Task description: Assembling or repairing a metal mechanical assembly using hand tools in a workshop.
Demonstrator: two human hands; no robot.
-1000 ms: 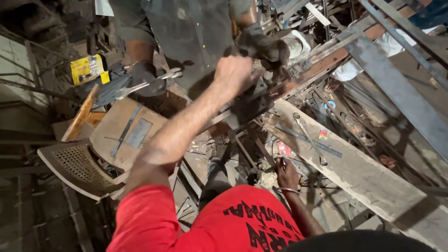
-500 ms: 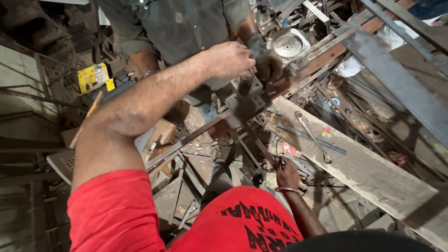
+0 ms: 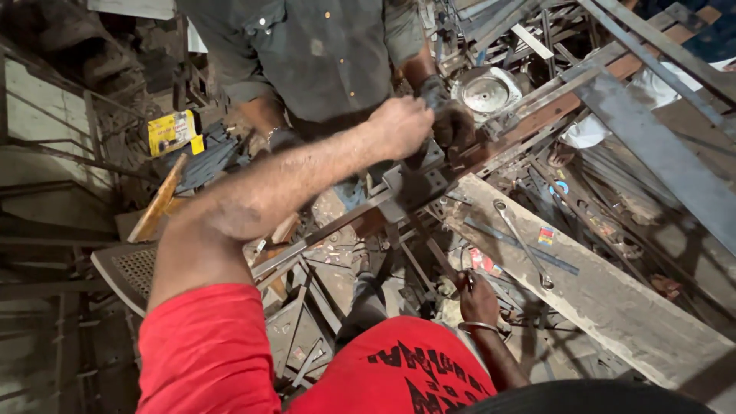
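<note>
My left hand (image 3: 399, 126) is stretched far forward, closed in a fist around a dark tool handle just above a grey metal plate with holes (image 3: 420, 184). The plate sits on a long steel bar (image 3: 322, 234) that runs diagonally. My right hand (image 3: 477, 297), with a bangle on the wrist, is low and near my body, its fingers closed on a thin dark metal piece among the frame bars. A person in a grey shirt (image 3: 322, 61) faces me, and their dark gloved hand (image 3: 454, 123) rests right beside my left fist.
A long wrench (image 3: 523, 244) lies on a pale wooden plank (image 3: 613, 299) at the right. Steel strips and angle bars (image 3: 652, 115) pile up at the back right, near a round metal disc (image 3: 484, 93). At the left are a yellow box (image 3: 172, 132) and a mesh seat (image 3: 130, 272).
My left arm has swung down and to the right, bringing the fist onto the holed plate beside the other person's gloved hand. My right hand has stayed in place.
</note>
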